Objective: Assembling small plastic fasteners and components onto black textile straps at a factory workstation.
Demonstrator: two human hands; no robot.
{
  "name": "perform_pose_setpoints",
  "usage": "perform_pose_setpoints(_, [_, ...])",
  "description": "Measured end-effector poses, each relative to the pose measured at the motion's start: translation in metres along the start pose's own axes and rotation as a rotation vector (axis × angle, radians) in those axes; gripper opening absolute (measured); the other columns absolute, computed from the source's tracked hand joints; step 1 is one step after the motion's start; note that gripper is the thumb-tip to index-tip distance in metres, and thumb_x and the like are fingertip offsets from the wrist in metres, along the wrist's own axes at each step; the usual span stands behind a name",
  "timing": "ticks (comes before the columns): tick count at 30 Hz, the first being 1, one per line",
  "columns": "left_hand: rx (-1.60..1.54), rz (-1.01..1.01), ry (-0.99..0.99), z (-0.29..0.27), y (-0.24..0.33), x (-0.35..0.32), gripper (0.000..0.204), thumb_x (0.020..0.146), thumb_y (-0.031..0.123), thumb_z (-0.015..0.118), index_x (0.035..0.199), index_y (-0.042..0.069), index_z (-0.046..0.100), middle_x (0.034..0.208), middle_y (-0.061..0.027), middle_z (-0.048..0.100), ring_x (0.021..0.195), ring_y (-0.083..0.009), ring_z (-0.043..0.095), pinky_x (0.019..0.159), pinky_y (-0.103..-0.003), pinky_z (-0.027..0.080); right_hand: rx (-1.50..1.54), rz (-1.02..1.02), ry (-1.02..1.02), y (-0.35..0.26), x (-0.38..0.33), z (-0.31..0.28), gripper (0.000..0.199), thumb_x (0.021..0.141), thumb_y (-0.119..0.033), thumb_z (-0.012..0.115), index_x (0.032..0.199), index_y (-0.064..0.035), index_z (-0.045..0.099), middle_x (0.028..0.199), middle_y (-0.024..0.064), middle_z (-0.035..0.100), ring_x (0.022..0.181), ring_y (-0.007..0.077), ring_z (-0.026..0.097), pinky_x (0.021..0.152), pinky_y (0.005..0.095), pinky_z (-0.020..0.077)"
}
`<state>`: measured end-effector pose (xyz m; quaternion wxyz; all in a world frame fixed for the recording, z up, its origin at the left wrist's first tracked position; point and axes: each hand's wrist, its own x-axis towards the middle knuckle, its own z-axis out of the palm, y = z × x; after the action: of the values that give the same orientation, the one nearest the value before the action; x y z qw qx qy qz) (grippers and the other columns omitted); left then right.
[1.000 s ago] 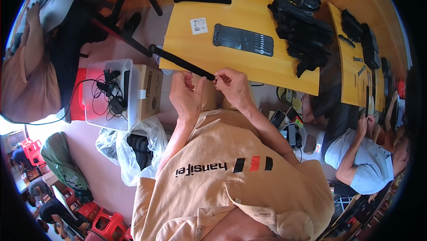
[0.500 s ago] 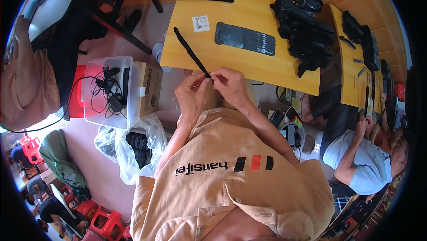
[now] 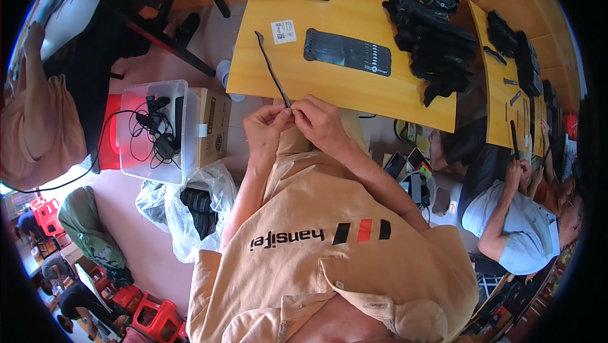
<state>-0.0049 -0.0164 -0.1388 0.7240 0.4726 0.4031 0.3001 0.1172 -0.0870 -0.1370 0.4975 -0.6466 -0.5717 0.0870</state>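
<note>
yellow wooden table (image 3: pixel 354 83) fills the space ahead of you, its near edge just beyond your fingers. your left hand (image 3: pixel 267 133) and right hand (image 3: pixel 322 124) meet fingertip to fingertip, both pinching the near end of a thin black strap (image 3: pixel 271 68). from that pinch the strap runs away and leftward over the tabletop. beyond your grip lies a flat black packet (image 3: pixel 347 52), and farther right a heap of black gloves (image 3: pixel 430 33); a clear plastic bin (image 3: pixel 155 131) sits well left of your left hand
</note>
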Motion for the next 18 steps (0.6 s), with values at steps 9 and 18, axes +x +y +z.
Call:
perform_pose_setpoints(9, [-0.006,-0.001,0.029,0.000,-0.004,0.001,0.012,0.079,-0.001,0.061,0.089,-0.008,0.063,0.082,-0.0109,0.065,0.070,-0.0125,0.062,0.066,-0.024,0.054,-0.051,-0.033,-0.002,0.000,-0.002,0.005,0.011,0.073,0.004,0.062,0.082,0.0001,0.058,0.071,0.0120,0.054,0.062,0.0276,0.058,0.053,0.0336,0.0465])
perform_pose_setpoints(18, [0.041,0.028,0.159,0.003,-0.007,0.001,0.010,0.077,-0.002,0.059,0.084,-0.008,0.063,0.075,-0.0065,0.063,0.064,-0.0099,0.059,0.061,-0.023,0.053,-0.211,-0.148,-0.057,-0.003,-0.001,0.013,0.018,0.069,0.004,0.062,0.084,-0.0008,0.055,0.076,0.0118,0.051,0.068,0.0283,0.055,0.058,0.0365,0.0470])
